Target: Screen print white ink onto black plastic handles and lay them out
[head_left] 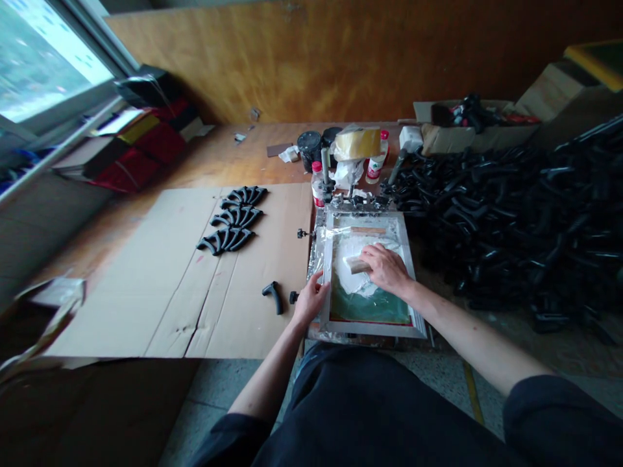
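My right hand [385,268] is closed around the wooden grip of a squeegee [359,264], over the mesh of a silk-screen frame [374,329]. White ink [351,280] is spread thickly across the upper and middle mesh; the lower part of the mesh shows green. At the frame's left side, my left hand [311,299] grips the metal edge, its thumb near the rim and part of its fingers hidden. One black curved handle [273,297] lies alone on the cardboard [165,259], left of that hand. Farther back, several similar black handles [231,220] lie in three fanned rows.
A large heap of black handles [487,214] fills the right side. Behind the frame stand clamps, red-capped bottles [374,168], dark tubs [309,150] and a yellow plastic-wrapped roll [357,143]. An open carton [472,137] sits at back right. Red and black boxes [141,139] line the window side.
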The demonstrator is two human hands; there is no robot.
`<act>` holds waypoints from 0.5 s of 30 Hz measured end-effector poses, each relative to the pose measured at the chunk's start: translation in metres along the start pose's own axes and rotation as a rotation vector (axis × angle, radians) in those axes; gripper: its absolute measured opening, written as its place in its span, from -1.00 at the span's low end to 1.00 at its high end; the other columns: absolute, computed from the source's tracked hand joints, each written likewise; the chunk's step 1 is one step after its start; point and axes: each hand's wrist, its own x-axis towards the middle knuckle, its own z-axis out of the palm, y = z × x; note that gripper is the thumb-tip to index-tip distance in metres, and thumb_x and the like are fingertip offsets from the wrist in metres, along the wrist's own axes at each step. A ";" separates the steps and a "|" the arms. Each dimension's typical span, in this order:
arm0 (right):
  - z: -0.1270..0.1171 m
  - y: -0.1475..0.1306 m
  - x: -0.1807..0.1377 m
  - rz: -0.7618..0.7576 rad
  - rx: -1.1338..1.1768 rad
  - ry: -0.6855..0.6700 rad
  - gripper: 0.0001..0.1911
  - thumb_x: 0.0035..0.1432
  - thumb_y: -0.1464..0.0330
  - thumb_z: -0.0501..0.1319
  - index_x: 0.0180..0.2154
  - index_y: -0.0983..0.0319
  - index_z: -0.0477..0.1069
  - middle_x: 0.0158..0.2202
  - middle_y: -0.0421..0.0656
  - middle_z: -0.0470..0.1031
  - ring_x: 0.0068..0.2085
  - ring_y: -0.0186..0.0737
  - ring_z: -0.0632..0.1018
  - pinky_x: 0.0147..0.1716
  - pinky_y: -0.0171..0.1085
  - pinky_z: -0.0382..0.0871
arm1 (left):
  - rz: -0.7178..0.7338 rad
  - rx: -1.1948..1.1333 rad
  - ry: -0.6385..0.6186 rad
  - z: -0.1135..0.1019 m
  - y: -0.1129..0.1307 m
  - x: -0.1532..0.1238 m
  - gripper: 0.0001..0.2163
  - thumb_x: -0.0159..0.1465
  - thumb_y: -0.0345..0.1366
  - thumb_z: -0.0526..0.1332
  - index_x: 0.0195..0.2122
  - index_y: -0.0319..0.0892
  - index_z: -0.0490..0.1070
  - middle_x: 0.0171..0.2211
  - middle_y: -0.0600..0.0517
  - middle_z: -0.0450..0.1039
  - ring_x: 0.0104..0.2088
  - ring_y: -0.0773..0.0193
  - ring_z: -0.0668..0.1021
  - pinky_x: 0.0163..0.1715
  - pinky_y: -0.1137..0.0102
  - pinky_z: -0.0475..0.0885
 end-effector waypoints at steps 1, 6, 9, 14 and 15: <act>0.002 -0.002 -0.011 -0.050 0.000 0.012 -0.79 0.11 0.57 0.15 -0.28 0.22 0.48 -0.20 -0.09 0.52 -0.09 -0.10 0.45 -0.15 -0.23 0.30 | -0.001 0.010 -0.006 0.000 -0.001 0.000 -0.49 0.28 0.02 0.11 0.21 -0.04 0.31 -0.35 0.05 0.50 -0.40 0.28 0.50 -0.42 0.45 0.29; -0.006 0.001 -0.037 -0.285 0.071 -0.077 -0.70 -0.02 0.65 0.13 -0.28 0.24 0.47 -0.20 -0.10 0.52 -0.13 -0.14 0.46 -0.16 -0.24 0.32 | 0.012 0.016 -0.011 0.001 0.001 -0.001 -0.51 0.30 0.01 0.08 0.21 -0.06 0.30 -0.35 0.04 0.50 -0.37 0.27 0.51 -0.41 0.45 0.29; -0.011 0.006 -0.028 -0.293 0.147 -0.110 -0.72 -0.04 0.64 0.16 -0.32 0.22 0.46 -0.27 -0.15 0.52 -0.17 -0.17 0.48 -0.19 -0.26 0.34 | 0.012 0.002 -0.002 0.000 0.002 -0.001 -0.51 0.29 0.00 0.09 0.20 -0.09 0.31 -0.35 0.03 0.50 -0.37 0.27 0.50 -0.41 0.44 0.29; 0.008 0.000 -0.026 -0.208 0.155 0.125 -0.65 0.04 0.63 0.14 -0.16 0.23 0.49 -0.15 -0.10 0.53 -0.10 -0.14 0.50 -0.12 -0.21 0.40 | 0.028 -0.064 -0.015 -0.003 0.004 -0.003 -0.48 0.27 0.02 0.12 0.19 -0.12 0.32 -0.39 0.04 0.48 -0.42 0.28 0.49 -0.45 0.45 0.29; 0.012 -0.001 -0.032 -0.241 0.151 0.138 -0.62 0.04 0.63 0.14 -0.12 0.24 0.48 -0.12 -0.08 0.53 -0.09 -0.13 0.51 -0.11 -0.20 0.41 | 0.029 -0.079 -0.012 -0.003 0.005 -0.004 -0.48 0.27 0.02 0.13 0.18 -0.13 0.33 -0.41 0.05 0.48 -0.43 0.29 0.48 -0.46 0.45 0.29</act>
